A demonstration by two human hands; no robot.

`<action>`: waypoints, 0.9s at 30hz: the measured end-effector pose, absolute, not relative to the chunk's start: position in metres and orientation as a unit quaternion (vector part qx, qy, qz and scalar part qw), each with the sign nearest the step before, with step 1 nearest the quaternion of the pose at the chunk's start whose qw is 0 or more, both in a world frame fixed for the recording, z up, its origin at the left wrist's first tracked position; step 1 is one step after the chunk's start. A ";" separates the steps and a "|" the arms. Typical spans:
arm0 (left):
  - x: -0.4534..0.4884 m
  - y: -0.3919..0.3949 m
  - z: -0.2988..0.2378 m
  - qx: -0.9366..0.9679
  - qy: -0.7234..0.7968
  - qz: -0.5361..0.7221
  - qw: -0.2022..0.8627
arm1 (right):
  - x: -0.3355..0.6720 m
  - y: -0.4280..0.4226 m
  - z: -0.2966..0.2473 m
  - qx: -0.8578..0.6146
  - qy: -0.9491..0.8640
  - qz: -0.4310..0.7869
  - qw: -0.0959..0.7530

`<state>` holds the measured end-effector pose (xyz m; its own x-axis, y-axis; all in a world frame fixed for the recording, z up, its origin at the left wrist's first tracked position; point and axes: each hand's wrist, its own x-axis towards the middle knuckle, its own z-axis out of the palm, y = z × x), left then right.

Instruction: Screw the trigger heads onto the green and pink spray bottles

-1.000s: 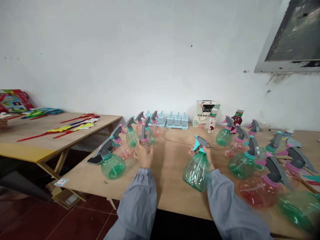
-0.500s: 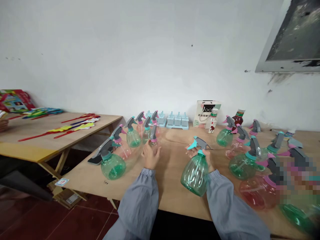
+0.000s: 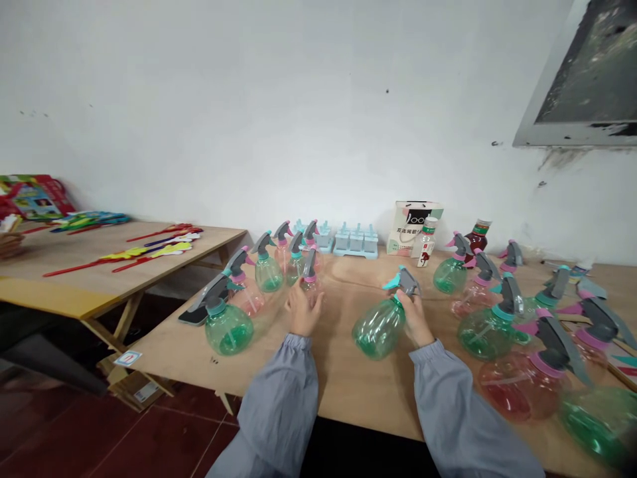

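My left hand [image 3: 304,311] is closed around a pink spray bottle [image 3: 312,288] with a grey trigger head, which stands upright on the table; part of it is hidden behind the fingers. In my right hand [image 3: 417,320] is a green spray bottle [image 3: 379,329], gripped at the neck just under its grey head and turquoise trigger. It tilts, its base toward the lower left. To the left of my left hand stand more spray bottles, among them a green one [image 3: 229,330] at the front and a pink one [image 3: 249,296] behind it.
Several pink and green spray bottles crowd the right side, including a green one [image 3: 485,330]. Light-blue popsicle moulds [image 3: 355,240], a paper bag [image 3: 405,229] and a white bottle [image 3: 425,245] stand by the wall. A second table [image 3: 74,279] on the left bears colourful hand-shaped items.
My right hand has tipped the green spray bottle further, its base swinging up and to the left. My left hand stays at the pink bottle. The view has shifted slightly.
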<state>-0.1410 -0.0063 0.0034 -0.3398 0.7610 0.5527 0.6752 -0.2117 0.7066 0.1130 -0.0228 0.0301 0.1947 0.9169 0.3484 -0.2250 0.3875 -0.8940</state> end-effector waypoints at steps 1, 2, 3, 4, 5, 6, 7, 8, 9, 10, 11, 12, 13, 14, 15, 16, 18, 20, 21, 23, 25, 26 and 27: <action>-0.141 -0.006 0.003 0.573 0.626 0.527 0.043 | 0.116 -0.022 0.031 -0.385 -0.477 0.378 0.694; -0.141 -0.006 0.003 0.573 0.625 0.528 0.045 | 0.120 -0.020 0.032 -0.411 -0.481 0.328 0.702; -0.141 -0.006 0.003 0.573 0.624 0.529 0.045 | 0.123 -0.019 0.033 -0.436 -0.489 0.272 0.705; -0.141 -0.006 0.003 0.573 0.623 0.530 0.045 | 0.127 -0.017 0.033 -0.459 -0.499 0.216 0.703; -0.141 -0.006 0.003 0.573 0.622 0.531 0.044 | 0.130 -0.014 0.032 -0.475 -0.511 0.168 0.697; -0.140 -0.006 0.003 0.573 0.622 0.532 0.043 | 0.133 -0.011 0.032 -0.485 -0.523 0.133 0.689; -0.140 -0.006 0.002 0.573 0.621 0.533 0.042 | 0.136 -0.006 0.030 -0.493 -0.531 0.104 0.681; -0.140 -0.006 0.002 0.572 0.622 0.533 0.042 | 0.139 -0.001 0.028 -0.499 -0.538 0.083 0.675; -0.140 -0.006 0.002 0.573 0.622 0.533 0.041 | 0.142 0.006 0.026 -0.504 -0.542 0.065 0.669; -0.139 -0.007 0.002 0.573 0.622 0.532 0.042 | 0.144 0.012 0.024 -0.508 -0.546 0.049 0.664; -0.139 -0.007 0.002 0.574 0.622 0.531 0.043 | 0.148 0.020 0.021 -0.513 -0.550 0.033 0.659; -0.139 -0.007 0.002 0.576 0.621 0.530 0.045 | 0.151 0.026 0.019 -0.519 -0.552 0.013 0.652; -0.139 -0.007 0.002 0.578 0.620 0.529 0.048 | 0.155 0.033 0.016 -0.535 -0.550 -0.015 0.641; -0.139 -0.007 0.002 0.581 0.617 0.528 0.050 | 0.158 0.039 0.014 -0.559 -0.544 -0.048 0.623; -0.138 -0.007 0.002 0.583 0.615 0.529 0.051 | 0.162 0.044 0.012 -0.587 -0.535 -0.081 0.603; -0.138 -0.007 0.001 0.586 0.611 0.530 0.052 | 0.165 0.048 0.010 -0.613 -0.523 -0.106 0.583; -0.137 -0.006 0.000 0.591 0.604 0.533 0.049 | 0.169 0.053 0.007 -0.652 -0.501 -0.134 0.553; -0.135 -0.006 -0.001 0.596 0.599 0.534 0.046 | 0.171 0.057 0.005 -0.666 -0.489 -0.138 0.546; -0.135 -0.006 -0.001 0.597 0.598 0.532 0.045 | 0.171 0.059 0.005 -0.673 -0.484 -0.138 0.542; -0.134 -0.006 -0.002 0.599 0.599 0.529 0.045 | 0.172 0.064 0.005 -0.688 -0.476 -0.136 0.530; -0.133 -0.006 -0.003 0.604 0.597 0.526 0.046 | 0.175 0.072 0.009 -0.706 -0.475 -0.119 0.512; -0.133 -0.006 -0.003 0.608 0.594 0.525 0.047 | 0.178 0.076 0.012 -0.716 -0.475 -0.105 0.501; -0.132 -0.005 -0.004 0.612 0.590 0.525 0.047 | 0.181 0.081 0.016 -0.726 -0.475 -0.088 0.490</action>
